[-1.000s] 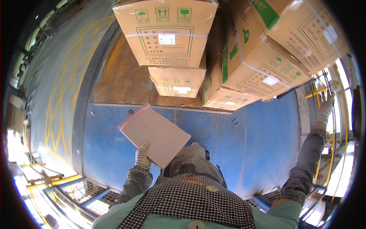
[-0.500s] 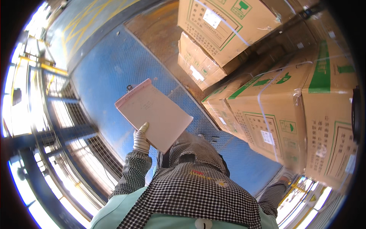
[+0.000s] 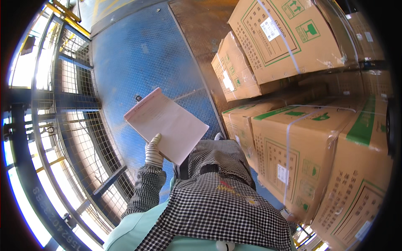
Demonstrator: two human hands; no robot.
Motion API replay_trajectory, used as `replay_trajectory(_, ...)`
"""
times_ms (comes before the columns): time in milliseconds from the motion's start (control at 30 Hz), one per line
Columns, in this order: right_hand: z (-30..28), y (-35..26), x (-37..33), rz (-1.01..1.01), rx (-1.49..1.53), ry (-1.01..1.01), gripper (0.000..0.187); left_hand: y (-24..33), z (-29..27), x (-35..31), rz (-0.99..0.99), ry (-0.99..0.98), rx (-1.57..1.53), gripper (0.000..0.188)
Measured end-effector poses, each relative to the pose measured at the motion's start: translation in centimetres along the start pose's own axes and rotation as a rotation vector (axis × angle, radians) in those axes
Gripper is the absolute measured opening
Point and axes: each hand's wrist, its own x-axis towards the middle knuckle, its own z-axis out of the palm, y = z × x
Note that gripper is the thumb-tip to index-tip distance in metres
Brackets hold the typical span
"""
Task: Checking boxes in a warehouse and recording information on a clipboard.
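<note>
The paper pad [image 3: 176, 134] is in the left hand [image 3: 153, 152], whose grip holds its edge. Faint marks [image 3: 147, 110] stand near its top; the lower page [image 3: 182, 144] seems unfilled. The right hand [image 3: 292, 217] is blurred near boxes [image 3: 274, 146]; its grip I cannot tell.

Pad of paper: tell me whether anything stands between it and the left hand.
Nothing visible does: the gloved left hand holds the pad of paper directly by its lower left edge, thumb on top.
</note>
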Motion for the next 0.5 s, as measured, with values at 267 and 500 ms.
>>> replay_trajectory(267, 3.3, 2.3, 4.1, 0.086, 0.032, -0.168, 0.053, -1.0, 9.3, -1.9, 0.071, -0.039, -0.065, 0.041)
replay_trajectory(500, 0.8, 2.4, 3.9, 0.029, 0.271, -0.406, 0.052, -4.4, 8.5, -19.0, 0.168, -0.440, -0.052, 0.048)
